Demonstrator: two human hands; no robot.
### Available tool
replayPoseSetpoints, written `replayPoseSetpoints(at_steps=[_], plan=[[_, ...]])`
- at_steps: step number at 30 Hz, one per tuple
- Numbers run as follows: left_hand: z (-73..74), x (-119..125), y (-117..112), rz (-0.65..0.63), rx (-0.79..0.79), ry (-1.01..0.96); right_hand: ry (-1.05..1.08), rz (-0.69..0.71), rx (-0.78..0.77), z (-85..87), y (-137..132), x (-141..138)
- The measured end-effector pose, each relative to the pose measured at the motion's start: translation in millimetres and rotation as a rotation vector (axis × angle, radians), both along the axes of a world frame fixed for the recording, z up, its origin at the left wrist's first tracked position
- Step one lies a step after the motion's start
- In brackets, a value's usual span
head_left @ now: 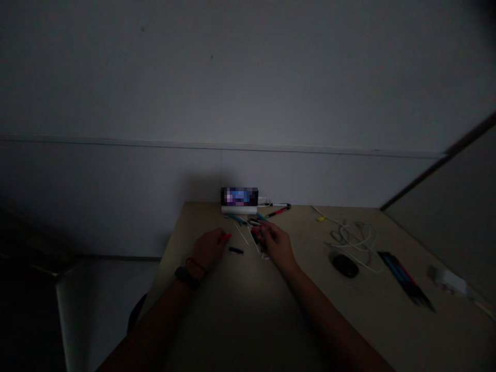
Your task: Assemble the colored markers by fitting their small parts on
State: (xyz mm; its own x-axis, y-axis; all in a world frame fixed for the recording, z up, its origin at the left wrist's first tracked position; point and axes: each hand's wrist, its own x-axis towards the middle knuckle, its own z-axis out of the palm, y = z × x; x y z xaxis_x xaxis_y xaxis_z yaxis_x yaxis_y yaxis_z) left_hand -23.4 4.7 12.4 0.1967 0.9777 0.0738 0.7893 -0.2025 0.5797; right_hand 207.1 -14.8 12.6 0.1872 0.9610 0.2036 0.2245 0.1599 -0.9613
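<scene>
The room is dim and small details are hard to make out. My left hand [209, 248] pinches a small red piece [225, 237], which looks like part of a pen. On the table to its right lies a short black piece [236, 250]. My right hand [277, 245] is closed over the loose pen parts, its fingertips at a red and black piece [256, 233]; what they grip is partly hidden. Thin white sticks [241, 234] lie between the hands, and blue pen parts [236, 218] are behind them.
A phone [239, 196] with a lit screen stands on a white base [239, 210] by the wall. A red and black pen [278, 211] lies beside it. To the right are a white cable [358, 237], a black mouse [344, 265], several pens [405, 279] and a white adapter [453, 281].
</scene>
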Motion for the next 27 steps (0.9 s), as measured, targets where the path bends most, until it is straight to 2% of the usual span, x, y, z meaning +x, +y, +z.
replayPoseSetpoints(at_steps=[5,9,15,19,23,27], plan=[[-1.5,8,0,-0.074,0.003,-0.241,0.046,0.030,-0.026,-0.9,0,-3],[-0.9,19,-8,-0.148,0.029,-0.420,0.051,0.105,-0.024,-0.9,-5,-9],[0.9,26,-18,-0.163,0.051,-0.492,0.051,0.148,0.014,6.6,-14,-22],[-2.6,29,-20,-0.147,0.062,-0.523,0.056,0.162,-0.077,8.2,-17,-27],[-6.8,30,-20,-0.125,0.089,-0.504,-0.026,0.142,-0.133,9.4,-17,-29],[-8.1,28,-22,-0.159,0.126,-0.485,-0.070,0.213,-0.154,15.1,-17,-29]])
